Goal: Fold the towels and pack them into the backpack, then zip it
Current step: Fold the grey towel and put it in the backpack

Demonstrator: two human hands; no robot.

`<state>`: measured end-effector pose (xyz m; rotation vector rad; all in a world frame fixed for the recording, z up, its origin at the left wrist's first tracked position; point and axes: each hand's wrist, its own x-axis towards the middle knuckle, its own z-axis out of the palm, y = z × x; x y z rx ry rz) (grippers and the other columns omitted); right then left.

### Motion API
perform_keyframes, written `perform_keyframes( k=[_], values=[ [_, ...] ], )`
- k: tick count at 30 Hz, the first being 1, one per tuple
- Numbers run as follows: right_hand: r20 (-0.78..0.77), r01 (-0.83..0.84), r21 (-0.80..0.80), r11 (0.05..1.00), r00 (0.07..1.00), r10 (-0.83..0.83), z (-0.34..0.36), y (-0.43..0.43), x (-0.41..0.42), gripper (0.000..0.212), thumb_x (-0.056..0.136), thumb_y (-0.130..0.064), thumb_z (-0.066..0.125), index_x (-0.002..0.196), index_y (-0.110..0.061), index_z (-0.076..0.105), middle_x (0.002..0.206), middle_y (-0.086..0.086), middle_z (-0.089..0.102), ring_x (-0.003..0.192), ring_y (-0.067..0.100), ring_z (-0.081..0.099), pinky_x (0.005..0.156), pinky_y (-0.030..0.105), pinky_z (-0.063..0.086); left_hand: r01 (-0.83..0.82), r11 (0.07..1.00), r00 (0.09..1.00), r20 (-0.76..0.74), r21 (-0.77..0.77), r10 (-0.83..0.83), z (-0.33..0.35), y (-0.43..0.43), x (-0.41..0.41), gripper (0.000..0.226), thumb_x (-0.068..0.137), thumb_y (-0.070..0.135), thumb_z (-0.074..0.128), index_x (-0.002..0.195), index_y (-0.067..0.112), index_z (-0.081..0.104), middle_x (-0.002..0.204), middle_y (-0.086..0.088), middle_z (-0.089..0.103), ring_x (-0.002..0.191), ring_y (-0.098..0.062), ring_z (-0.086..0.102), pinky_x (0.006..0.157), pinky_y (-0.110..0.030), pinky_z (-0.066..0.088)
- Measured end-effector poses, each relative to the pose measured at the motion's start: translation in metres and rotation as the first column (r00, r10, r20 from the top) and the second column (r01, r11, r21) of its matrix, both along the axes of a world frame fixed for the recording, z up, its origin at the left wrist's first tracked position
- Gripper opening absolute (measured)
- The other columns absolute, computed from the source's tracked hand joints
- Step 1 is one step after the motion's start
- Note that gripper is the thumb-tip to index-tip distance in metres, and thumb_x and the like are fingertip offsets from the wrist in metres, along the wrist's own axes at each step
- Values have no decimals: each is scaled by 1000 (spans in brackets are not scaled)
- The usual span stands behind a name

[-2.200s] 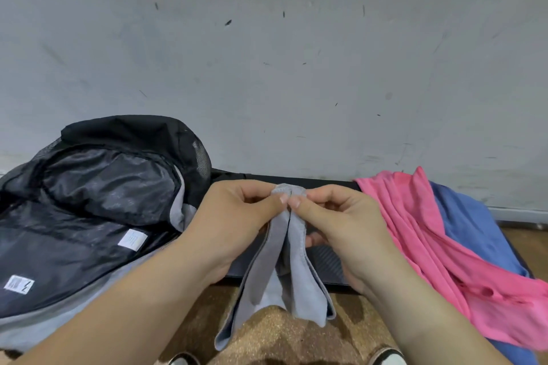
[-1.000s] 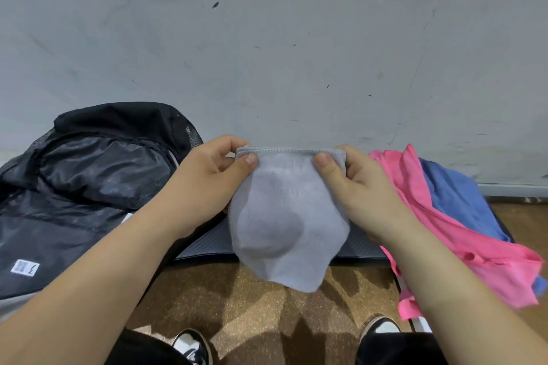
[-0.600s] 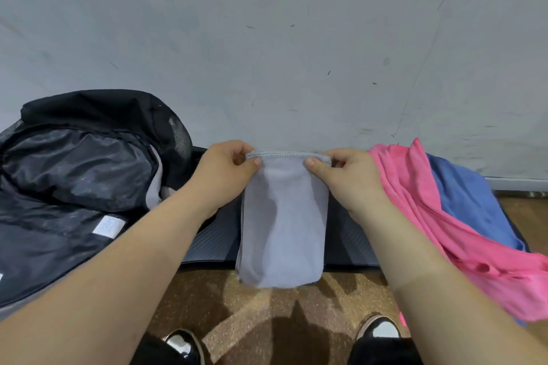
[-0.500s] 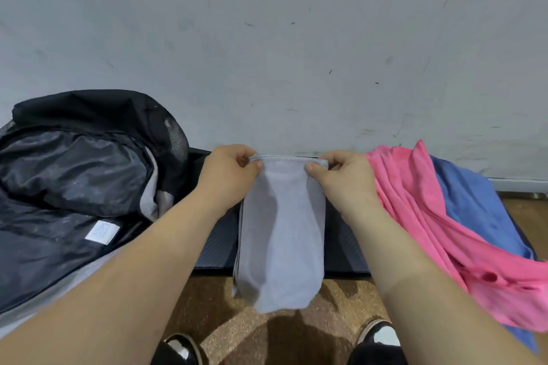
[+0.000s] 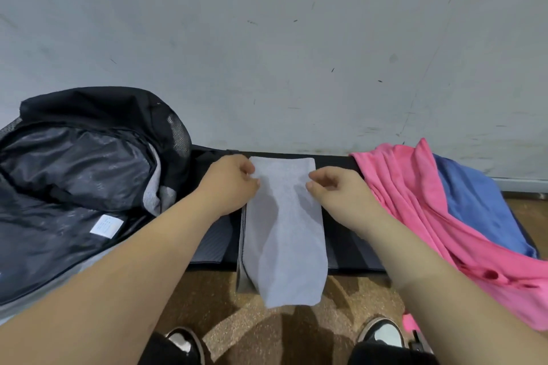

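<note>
A grey towel [image 5: 284,222], folded into a narrow strip, lies flat on a black mat [image 5: 345,235], and its near end hangs over the mat's front edge. My left hand [image 5: 231,184] sits at the towel's upper left edge and my right hand [image 5: 338,190] at its upper right edge. On both hands the fingers are loosely curled, with the thumb tips touching the cloth just below the far corners. The open black backpack [image 5: 74,175] lies to the left with its lining showing. A crumpled pink towel [image 5: 415,201] lies over a blue towel [image 5: 480,204] on the right.
A grey wall [image 5: 296,53] rises directly behind the mat. Cork-patterned floor [image 5: 267,329] and my two shoes [image 5: 184,341] [image 5: 382,332] show below the mat's front edge.
The towel was held up by its top corners and folded narrower. It has now been lowered flat onto the mat, and both hands have slipped off the corners to its side edges.
</note>
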<state>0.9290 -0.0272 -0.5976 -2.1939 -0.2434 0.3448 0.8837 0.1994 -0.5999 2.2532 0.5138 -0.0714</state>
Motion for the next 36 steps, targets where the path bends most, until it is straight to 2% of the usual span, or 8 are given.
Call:
perform_keyframes(
  k=[2,6,12,17,22,27,32,36],
  values=[
    [27,-118,-102,988,992,121,3,-7,-15,28,97,-29,71,122,-17,73,115,-6,73,104,10,68,99,30,53,100,994,983,-163,55,-89,3,-2,-22,17,93,26,73,97,10,69,84,-11,77,77,-27,77,70,-39,67],
    [37,-380,-230,896,916,398,-6,-11,-58,40,95,-40,71,130,-21,69,127,-7,66,112,6,63,104,27,50,267,942,916,-358,205,-182,1,-7,-64,43,99,40,64,91,-1,74,69,-13,78,64,-30,77,61,-31,63],
    [31,-497,-439,749,824,566,-18,3,-84,62,100,-54,56,155,-26,46,157,-3,46,147,16,39,121,34,33,123,992,983,-135,-32,-126,-16,-11,-100,10,96,27,71,96,17,72,82,-11,74,70,-22,71,60,-32,63],
    [35,-464,-476,747,839,543,-18,17,-84,55,95,-65,53,142,-36,56,133,-7,58,125,14,56,105,34,47,122,992,992,-6,-11,-122,-17,-18,-102,7,86,22,79,92,19,77,80,7,73,75,-11,69,72,-24,56],
    [30,-425,-479,768,867,498,-16,24,-83,23,106,-44,45,108,-29,62,109,-6,60,101,21,61,84,34,46,206,978,977,-46,-6,-206,-14,-23,-104,21,84,22,81,79,4,71,68,-3,63,60,-8,52,63,-28,48],
    [-55,-379,-423,823,917,394,-5,32,-77,42,110,-47,26,78,-29,45,83,-8,57,86,18,56,77,35,39,203,969,978,83,-143,-193,1,-32,-106,14,85,20,78,83,8,69,67,2,63,58,-9,53,58,-23,46],
    [-122,-465,-465,753,876,466,-1,32,-69,41,109,-51,17,115,-37,55,117,-2,58,122,25,52,104,47,43,252,882,956,-42,-398,-292,2,-30,-111,13,102,23,62,96,15,54,58,10,56,52,-9,47,53,-22,39],
    [-215,-509,-547,665,853,476,3,41,-68,45,108,-53,15,135,-45,51,142,-5,45,137,22,37,109,47,38,269,858,939,-79,-438,-335,7,-18,-111,15,101,16,66,109,7,58,60,4,53,53,-11,46,51,-19,40]
  ],
)
